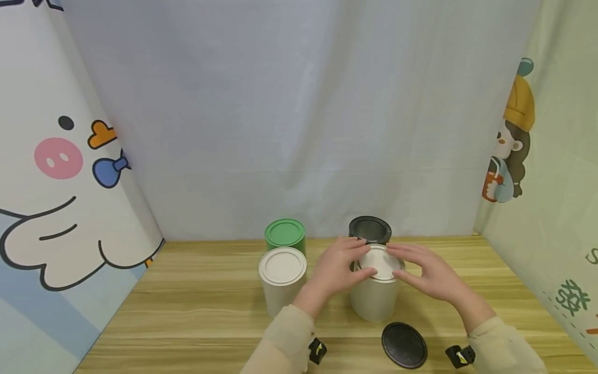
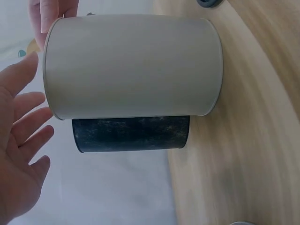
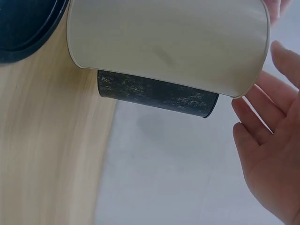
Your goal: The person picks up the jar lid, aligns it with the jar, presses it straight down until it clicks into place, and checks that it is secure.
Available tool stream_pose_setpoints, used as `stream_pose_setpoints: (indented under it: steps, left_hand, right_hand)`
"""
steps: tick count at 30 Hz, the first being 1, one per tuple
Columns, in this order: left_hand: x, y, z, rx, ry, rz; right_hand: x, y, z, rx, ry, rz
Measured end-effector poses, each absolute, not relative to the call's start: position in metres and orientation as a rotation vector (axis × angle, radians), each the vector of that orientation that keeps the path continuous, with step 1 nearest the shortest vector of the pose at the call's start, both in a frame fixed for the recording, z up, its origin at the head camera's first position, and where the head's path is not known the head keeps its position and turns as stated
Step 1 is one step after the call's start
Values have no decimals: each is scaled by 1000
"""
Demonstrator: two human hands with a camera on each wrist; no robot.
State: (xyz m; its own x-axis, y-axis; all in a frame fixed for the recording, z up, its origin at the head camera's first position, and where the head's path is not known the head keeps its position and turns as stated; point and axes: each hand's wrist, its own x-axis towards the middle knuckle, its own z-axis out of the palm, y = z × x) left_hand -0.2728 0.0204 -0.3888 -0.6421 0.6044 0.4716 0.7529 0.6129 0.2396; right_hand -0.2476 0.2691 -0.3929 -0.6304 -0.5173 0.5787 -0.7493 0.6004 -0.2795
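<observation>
A white can [image 1: 374,301] stands upright at the right of the pair in front, a white lid [image 1: 381,262] over its top. My left hand [image 1: 334,266] and right hand [image 1: 431,272] are on opposite sides of that top, their spread fingertips right at the rim. In the left wrist view, the left hand's fingers [image 2: 33,119] extend loosely near the can's upper edge. Seen from the right wrist, the right hand's fingers [image 3: 265,108] reach the same edge, relaxed. Behind the can stands a black can [image 1: 370,228], partly hidden.
Left of my hands, another white can [image 1: 282,285] stands before a green can [image 1: 285,234]. A round black lid [image 1: 404,345] lies flat on the wooden table [image 1: 196,301], near the front. Grey cloth [image 1: 261,130] hangs behind, with printed cloths at both sides.
</observation>
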Motion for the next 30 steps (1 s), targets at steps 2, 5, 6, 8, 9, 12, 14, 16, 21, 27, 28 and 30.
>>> stream_pose_setpoints:
  steps: [2,5,6,8,9,12,14,16,21,27,28,30]
  left_hand:
    - [-273,21,-385,-1103,-2488,-493]
    - [-274,21,-382,-1115,-2493,-387]
    - [-273,22,-381,-1114,-2496,-358]
    - [-273,22,-380,-1115,-2514,-323]
    - [-273,22,-379,-1116,-2522,-312]
    - [-273,23,-377,-1114,-2548,-277]
    - [-272,24,-375,-1115,-2570,-273]
    - [-272,24,-374,-1117,-2586,-283]
    - [-273,24,-373,-1131,-2600,-310]
    - [-274,24,-373,-1132,-2619,-317]
    - [-274,24,-373,-1133,-2621,-317]
    - [-274,25,-373,-1140,-2616,-315]
  right_hand:
    - [-248,268,-391,1015,-2409,676]
    - [-247,267,-388,1007,-2448,638]
    - [-247,267,-387,1004,-2462,627]
    - [-246,266,-386,1000,-2486,612]
    - [-246,266,-385,1000,-2497,608]
    - [-245,265,-381,1012,-2517,587]
    - [-245,264,-380,1027,-2525,569]
    - [-245,264,-378,1040,-2533,546]
    - [-246,263,-374,1057,-2580,513]
    - [-246,262,-370,1050,-2628,496]
    - [-246,262,-370,1048,-2634,494]
    - [-247,261,-369,1051,-2641,489]
